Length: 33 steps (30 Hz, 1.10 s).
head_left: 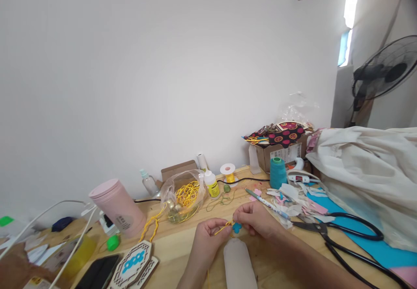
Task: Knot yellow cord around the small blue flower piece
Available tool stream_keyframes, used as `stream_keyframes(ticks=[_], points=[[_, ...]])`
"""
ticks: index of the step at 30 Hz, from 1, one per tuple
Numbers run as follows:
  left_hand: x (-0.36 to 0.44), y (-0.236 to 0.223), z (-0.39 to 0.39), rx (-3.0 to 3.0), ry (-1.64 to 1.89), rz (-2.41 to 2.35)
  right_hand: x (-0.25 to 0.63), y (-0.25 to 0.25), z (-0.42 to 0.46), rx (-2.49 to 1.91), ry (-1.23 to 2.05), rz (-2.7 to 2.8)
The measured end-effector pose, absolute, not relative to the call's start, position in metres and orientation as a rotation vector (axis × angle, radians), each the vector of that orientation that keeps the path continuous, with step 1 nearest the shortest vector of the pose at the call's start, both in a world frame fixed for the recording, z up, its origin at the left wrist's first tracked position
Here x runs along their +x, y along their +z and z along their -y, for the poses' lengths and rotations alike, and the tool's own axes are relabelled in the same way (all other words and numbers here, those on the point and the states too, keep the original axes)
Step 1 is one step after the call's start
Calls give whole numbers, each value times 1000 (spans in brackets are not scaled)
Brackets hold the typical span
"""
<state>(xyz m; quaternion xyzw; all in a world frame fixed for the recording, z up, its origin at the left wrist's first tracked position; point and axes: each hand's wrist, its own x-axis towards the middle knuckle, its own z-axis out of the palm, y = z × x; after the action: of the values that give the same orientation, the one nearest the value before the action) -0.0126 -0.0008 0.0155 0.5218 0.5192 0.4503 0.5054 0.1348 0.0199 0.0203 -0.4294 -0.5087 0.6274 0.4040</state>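
My left hand (213,232) pinches a yellow cord (224,227) between thumb and fingers, low in the middle of the view. Close beside it, my right hand (254,218) has its fingertips closed on a small blue flower-shaped piece (237,227). The cord meets the blue piece between both hands; how they join is too small to tell. Below them lies a pale, rounded, long object (239,263), running off the lower edge. To the left, an eight-sided wooden frame (135,260) bears similar blue flower shapes.
Large black-handled scissors (322,229), a pen (265,202) and fabric scraps (293,197) lie right. Behind stand a teal thread cone (278,174), a glue bottle (212,185) and a bag of yellow cord (187,193). A pink tumbler (119,208) and a phone (99,271) are left.
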Motion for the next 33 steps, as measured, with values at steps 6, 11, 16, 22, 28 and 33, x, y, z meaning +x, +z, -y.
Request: stream_keyframes(ticks=[6,11,16,22,28,33], points=[[-14,17,-1,1306,1088,-1274,139,19,-18,-1002,1723,1170],[-16,17,-2,1318,1108,-1298,145,25,-15,-872,1833,1033],[-18,16,-1,1267,1106,-1307,151,29,-18,-817,1910,866],[-18,19,0,1224,1117,-1341,151,26,-22,-995,1666,1052],[-19,18,-2,1314,1080,-1316,137,21,-15,-1081,1047,1609],[-19,18,-2,1374,1049,-1311,135,17,-8,-1000,778,1997]])
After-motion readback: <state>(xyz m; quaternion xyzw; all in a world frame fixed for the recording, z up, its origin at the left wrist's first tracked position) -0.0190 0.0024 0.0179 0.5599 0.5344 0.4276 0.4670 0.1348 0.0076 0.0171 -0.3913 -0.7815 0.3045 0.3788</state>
